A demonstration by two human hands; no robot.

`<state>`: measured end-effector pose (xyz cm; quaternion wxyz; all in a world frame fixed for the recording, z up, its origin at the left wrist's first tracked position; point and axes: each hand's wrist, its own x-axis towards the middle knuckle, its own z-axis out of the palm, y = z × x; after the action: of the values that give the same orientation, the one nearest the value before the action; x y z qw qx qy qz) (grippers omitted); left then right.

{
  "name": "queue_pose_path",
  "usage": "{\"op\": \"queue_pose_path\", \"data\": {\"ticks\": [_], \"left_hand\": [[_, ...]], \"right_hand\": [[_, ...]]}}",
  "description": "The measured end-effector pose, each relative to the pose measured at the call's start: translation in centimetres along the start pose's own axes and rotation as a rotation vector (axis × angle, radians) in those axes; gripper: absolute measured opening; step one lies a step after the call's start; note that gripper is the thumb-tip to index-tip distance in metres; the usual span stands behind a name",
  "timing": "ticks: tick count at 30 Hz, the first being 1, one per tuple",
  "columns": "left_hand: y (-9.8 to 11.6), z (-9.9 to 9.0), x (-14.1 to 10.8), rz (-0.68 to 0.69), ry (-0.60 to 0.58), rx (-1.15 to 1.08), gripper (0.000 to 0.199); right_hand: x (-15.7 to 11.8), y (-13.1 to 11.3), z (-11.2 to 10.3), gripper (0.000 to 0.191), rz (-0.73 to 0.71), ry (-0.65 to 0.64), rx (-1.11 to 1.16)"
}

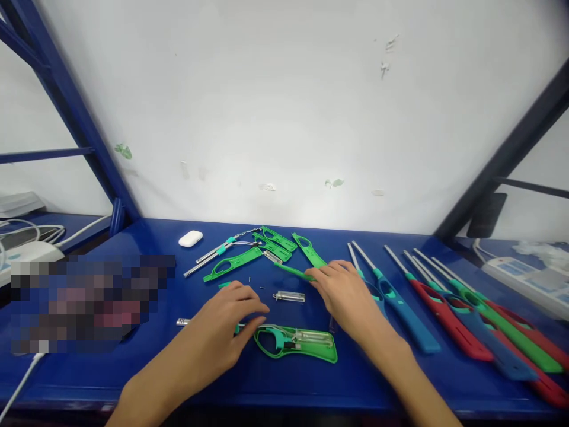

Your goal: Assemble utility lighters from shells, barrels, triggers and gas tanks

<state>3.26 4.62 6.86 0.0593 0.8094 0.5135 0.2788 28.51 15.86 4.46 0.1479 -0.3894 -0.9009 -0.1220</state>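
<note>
An opened gas lighter lies near the front of the blue table, its green handle half [329,354] holding a clear fuel tank [313,337] and a teal trigger [280,338]. My left hand [231,323] is over this lighter's neck, thumb and forefinger slightly apart; its metal tube tip [182,322] sticks out on the left. My right hand [340,290] grips the end of another green handle shell [291,270], seen nearly edge-on; the fingertips are partly hidden. Between the hands rests a loose clear fuel tank [290,296]. Tiny metal pins [262,288] lie beside it.
Behind are more green handle shells [235,263], another clear tank [272,257] and metal tubes with teal parts [213,256]. Several assembled lighters [409,320] in blue, red and green lie right. A white case [191,238] sits back left; a blurred-out object [89,305] lies left.
</note>
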Motion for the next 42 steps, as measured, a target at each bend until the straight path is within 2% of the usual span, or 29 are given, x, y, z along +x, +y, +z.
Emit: {"op": "queue_pose_path", "data": {"ticks": [4, 8, 12, 15, 23, 33, 42], "left_hand": [[-0.4, 0.8, -0.3, -0.055, -0.137, -0.023, 0.019], [-0.3, 1.0, -0.1, -0.099, -0.208, -0.047, 0.021], [-0.2, 1.0, 0.1, -0.129, -0.242, -0.067, 0.020], [-0.2, 1.1, 0.1, -0.143, -0.248, -0.068, 0.019], [0.3, 1.1, 0.2, -0.136, -0.237, -0.018, 0.022], [-0.3, 2.1, -0.5, -0.082, -0.208, 0.095, 0.026], [0.2, 1.6, -0.4, -0.067, -0.205, 0.092, 0.027]], "right_hand": [[-1.0, -0.9, -0.2, 0.020, 0.037, 0.044, 0.125], [-2.2, -3.3, -1.7, 0.024, 0.040, 0.070, 0.310], [-3.4, -5.8, -3.0, 0.018, -0.013, -0.013, 0.496], [-3.6, -6.7, -2.9, 0.015, -0.016, -0.071, 0.552], [-3.3, -6.6, -2.5, 0.015, -0.008, -0.109, 0.572], [-3.6, -6.7, -2.5, 0.015, -0.029, -0.112, 0.542], [-3.5, -6.4, -3.0, 0.014, -0.039, -0.081, 0.535]]}}
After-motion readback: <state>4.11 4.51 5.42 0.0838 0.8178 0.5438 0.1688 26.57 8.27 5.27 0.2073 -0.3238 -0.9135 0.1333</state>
